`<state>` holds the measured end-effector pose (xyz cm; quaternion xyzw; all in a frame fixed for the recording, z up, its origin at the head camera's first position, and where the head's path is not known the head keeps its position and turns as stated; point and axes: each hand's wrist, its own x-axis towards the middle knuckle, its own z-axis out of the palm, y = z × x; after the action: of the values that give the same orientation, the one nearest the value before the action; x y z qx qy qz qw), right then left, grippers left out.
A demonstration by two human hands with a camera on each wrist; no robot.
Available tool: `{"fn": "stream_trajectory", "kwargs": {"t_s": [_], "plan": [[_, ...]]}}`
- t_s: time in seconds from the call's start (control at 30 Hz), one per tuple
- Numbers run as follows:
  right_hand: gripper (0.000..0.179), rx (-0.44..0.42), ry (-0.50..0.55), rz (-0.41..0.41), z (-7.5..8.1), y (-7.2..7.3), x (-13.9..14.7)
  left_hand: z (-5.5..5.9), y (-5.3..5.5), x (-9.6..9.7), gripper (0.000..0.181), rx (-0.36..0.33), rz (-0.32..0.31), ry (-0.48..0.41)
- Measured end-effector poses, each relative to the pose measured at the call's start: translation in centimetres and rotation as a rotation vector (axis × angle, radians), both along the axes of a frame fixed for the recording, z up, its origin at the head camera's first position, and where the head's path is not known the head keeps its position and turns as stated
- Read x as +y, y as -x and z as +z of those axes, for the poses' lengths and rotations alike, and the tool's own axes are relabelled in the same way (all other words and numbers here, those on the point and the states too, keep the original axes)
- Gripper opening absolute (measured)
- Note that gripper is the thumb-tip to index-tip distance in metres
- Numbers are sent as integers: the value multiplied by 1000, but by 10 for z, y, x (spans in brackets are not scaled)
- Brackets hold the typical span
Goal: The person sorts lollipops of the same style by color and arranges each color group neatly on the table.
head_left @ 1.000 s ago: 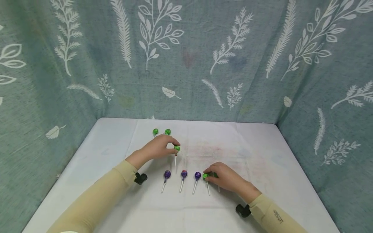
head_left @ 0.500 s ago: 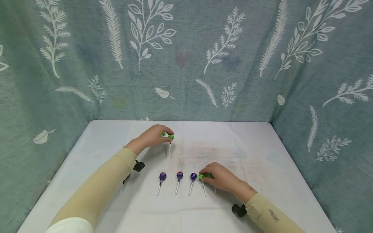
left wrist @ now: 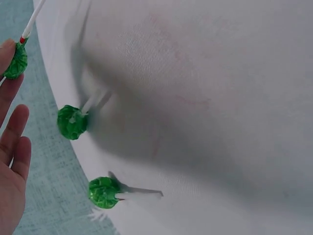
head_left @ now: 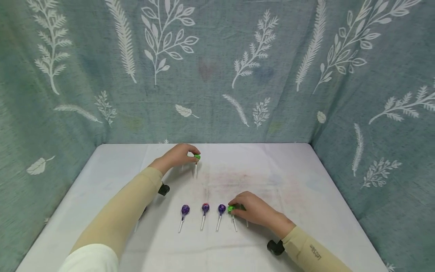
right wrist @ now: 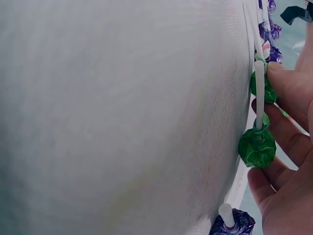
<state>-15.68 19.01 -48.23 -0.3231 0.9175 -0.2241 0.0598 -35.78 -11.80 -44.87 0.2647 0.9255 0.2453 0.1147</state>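
My left hand [head_left: 177, 155] pinches a green-wrapped lollipop [head_left: 197, 156] by its head over the far left of the table, stick downward. In the left wrist view, two other green lollipops [left wrist: 72, 122] lie on the cloth beside that hand. Nearer the front, my right hand [head_left: 256, 209] grips a green lollipop [head_left: 231, 209] between thumb and fingers at the right end of a row. A second green lollipop [right wrist: 257, 147] is by its other fingers, mostly hidden by the hand in the head view. Left of it lie purple lollipops [head_left: 222, 209], sticks toward me.
White cloth covers the table [head_left: 190, 253]. A green curtain [head_left: 210, 113] with leaf prints closes the back and sides. Another lollipop, partly hidden, lies behind the left sleeve [head_left: 119, 211]. In the right wrist view a purple lollipop [right wrist: 232, 223] shows at the bottom edge.
My left hand has carried its green lollipop toward the back of the table, near the other green ones. The right hand keeps its place and grip. The head view has shifted slightly.
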Motion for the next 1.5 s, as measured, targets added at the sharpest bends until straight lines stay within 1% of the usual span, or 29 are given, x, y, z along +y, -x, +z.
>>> {"fn": "stream_trajectory", "kwargs": {"t_s": [0.07, 0.17, 0.43, 0.63, 0.7, 0.8, 0.97, 1.07, 1.13, 1.3, 1.43, 1.5], "plan": [[31, -1, -3, 2, 0, 0, -1, -1, 4, 1, 35, -11, 7, 6], [31, -8, 0, 4, -1, 0, -1, -3, 6, 1, 34, -21, 14, 20], [30, 3, 1, 7, 1, -1, -2, -14, 13, 2, 34, -44, 28, 8], [29, -16, -4, -2, 4, -1, -3, -24, 20, 1, 34, -20, 25, 3], [28, -10, -10, -3, 4, -1, -4, -26, 22, 1, 33, -10, 21, -1], [29, -5, -25, -6, 5, -1, -4, -28, 24, 1, 33, -7, 27, 5], [30, -16, -36, 1, 9, 2, -5, -27, 23, 0, 33, -36, 41, 7], [31, -7, -24, 1, 18, 9, -5, -26, 22, -2, 33, -42, 37, -1], [31, 6, -17, -17, 26, 17, -5, -27, 22, -3, 33, -44, 34, -10], [31, 32, -11, -69, 46, 42, -5, -29, 22, -3, 32, -53, 44, -5], [28, 50, 5, -74, 58, 63, -8, -28, 20, -2, 30, -47, 46, 7], [27, 59, 1, -69, 62, 73, -11, -25, 18, -2, 30, -47, 46, -2]]}}
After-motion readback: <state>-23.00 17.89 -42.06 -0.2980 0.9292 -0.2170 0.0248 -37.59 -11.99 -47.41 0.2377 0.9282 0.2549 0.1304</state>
